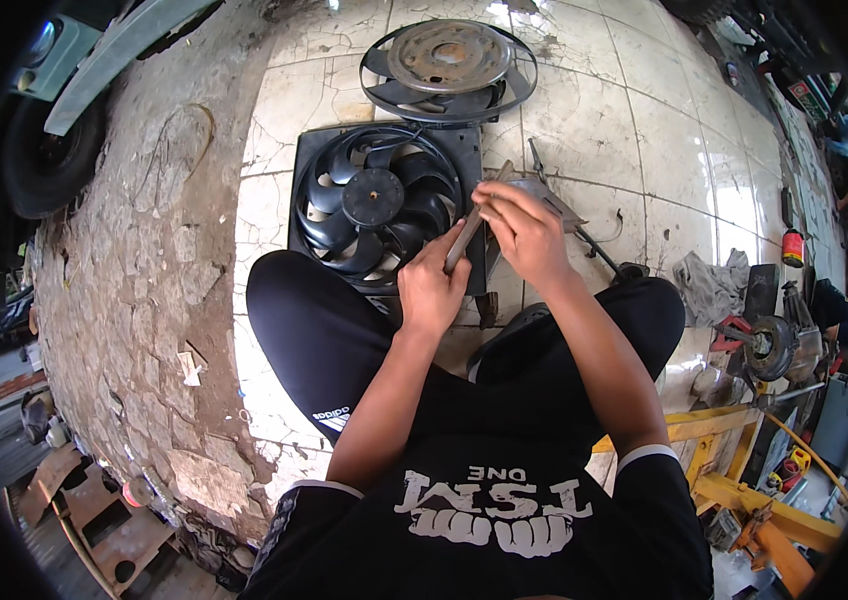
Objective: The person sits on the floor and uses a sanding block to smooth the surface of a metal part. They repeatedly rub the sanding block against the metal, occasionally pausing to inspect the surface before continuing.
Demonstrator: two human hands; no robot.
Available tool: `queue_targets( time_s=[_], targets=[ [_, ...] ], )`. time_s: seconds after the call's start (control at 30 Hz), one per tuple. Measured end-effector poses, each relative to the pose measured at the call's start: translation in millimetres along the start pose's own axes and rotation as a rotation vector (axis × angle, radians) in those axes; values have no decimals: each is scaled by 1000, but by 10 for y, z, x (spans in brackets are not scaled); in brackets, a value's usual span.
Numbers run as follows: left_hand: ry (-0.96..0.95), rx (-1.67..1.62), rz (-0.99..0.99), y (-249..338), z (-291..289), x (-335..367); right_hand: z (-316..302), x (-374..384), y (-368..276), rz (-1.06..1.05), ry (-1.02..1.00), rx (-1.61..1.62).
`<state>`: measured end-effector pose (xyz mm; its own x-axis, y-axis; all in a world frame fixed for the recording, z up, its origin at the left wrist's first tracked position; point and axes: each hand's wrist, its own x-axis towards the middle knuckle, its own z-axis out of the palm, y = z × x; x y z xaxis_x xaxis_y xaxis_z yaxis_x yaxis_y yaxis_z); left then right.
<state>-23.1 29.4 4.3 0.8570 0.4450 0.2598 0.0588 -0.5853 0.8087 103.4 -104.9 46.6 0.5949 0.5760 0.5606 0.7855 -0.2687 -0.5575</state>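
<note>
The work in hand seems to be handling a flat brown strip (467,240) beside the black fan (374,198), with the left hand (431,287) pinching its near part between thumb and fingers and the right hand's (534,235) fingertips closed on it farther up. The next move probably calls for a steady two-handed grip, clear of the blades. The fan lies on a cracked, tiled floor (584,110) before the seated person, with rough stony ground (144,250) to the left and a grey rag (714,280) and yellow frame (684,426) to the right.
</note>
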Motion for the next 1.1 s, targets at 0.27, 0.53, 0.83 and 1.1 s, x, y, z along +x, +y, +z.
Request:
queue_targets(
  time_s=[0.27, 0.53, 0.83, 1.1],
  targets=[
    [-253, 256, -201, 465, -179, 221, -31, -117, 23, 250, -10, 258],
    [-107, -53, -77, 94, -30, 100, -230, -104, 98, 1030, 101, 1270],
    [-162, 2, -148, 167, -172, 77, -241, -78, -284, 977, 104, 1361],
    [-205, 32, -41, 401, -90, 52, -226, -229, -174, 985, 28, 1110]
  ],
)
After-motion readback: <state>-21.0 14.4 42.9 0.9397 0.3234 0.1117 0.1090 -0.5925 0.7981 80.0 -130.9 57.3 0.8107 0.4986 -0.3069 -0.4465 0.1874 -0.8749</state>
